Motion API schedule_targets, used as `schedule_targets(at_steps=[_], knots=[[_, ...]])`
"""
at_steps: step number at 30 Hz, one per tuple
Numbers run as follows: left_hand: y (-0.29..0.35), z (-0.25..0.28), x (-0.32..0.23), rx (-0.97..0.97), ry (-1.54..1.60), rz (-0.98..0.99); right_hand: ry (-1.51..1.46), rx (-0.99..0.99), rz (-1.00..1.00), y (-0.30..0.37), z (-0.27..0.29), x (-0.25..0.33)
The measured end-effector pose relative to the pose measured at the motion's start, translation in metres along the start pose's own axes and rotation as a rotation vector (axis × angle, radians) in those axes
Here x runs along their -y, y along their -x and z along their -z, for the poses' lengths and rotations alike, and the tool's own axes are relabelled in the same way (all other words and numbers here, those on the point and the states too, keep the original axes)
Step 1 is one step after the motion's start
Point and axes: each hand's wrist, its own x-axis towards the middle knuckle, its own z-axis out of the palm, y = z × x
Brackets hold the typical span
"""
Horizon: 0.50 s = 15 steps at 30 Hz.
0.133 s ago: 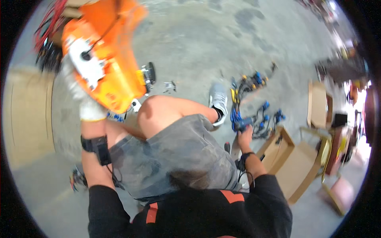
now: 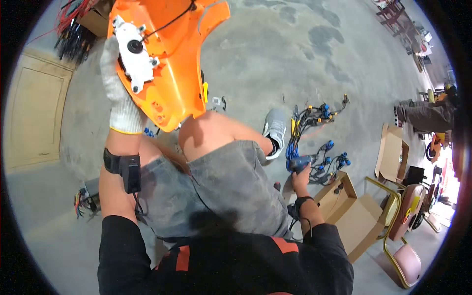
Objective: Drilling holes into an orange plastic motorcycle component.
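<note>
My left hand (image 2: pixel 118 91), in a white knit glove, grips the left edge of a large orange plastic shell (image 2: pixel 179 69), raised over my left knee. A white housing (image 2: pixel 132 55) with a round black centre is mounted on the shell, and a black cable runs up from it. The glove's fingers are partly hidden behind the shell. Low at my right side, my bare right hand (image 2: pixel 301 178) is closed around a dark blue power drill (image 2: pixel 301 163). Bundled blue-plugged wiring (image 2: pixel 309 118) lies on the floor just beyond the drill.
An open cardboard box (image 2: pixel 339 199) lies right of my right arm, near a chair with a gold frame (image 2: pixel 393 255). Another cardboard box (image 2: pixel 392 152) sits farther off. A person in dark trousers (image 2: pixel 427 117) stands at far right. At left are a cream cabinet door (image 2: pixel 37 108) and dark cables (image 2: pixel 73 42).
The orange shell and my left hand have shifted up and to the right in view. My right hand still holds the drill low at the right.
</note>
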Motion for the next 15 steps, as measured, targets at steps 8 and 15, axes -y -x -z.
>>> schedule_targets(at_steps=[8,15], knots=[[0.016,-0.008,0.037,-0.048,-0.010,0.133,-0.129,-0.092,0.185,0.013,0.024,-0.034],[0.015,0.000,0.069,0.027,-0.004,0.242,-0.260,0.033,-0.021,0.074,0.095,-0.017]])
